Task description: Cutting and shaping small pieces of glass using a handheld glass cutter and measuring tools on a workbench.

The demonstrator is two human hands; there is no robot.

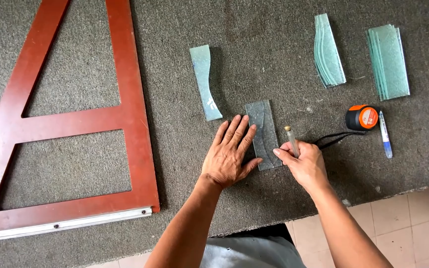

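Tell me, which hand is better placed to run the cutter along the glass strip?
Probably the right hand: it holds the glass cutter at the glass strip's right edge. The left hand lies flat, pressing on the strip.

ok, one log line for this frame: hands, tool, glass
left hand: flat on glass strip | right hand: grips glass cutter at strip's right edge | surface: grey carpeted table | nearby: tape measure, marker

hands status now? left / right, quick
Left hand: open, flat, fingers pressing on the textured glass strip.
Right hand: closed on the glass cutter, at the strip's right edge.
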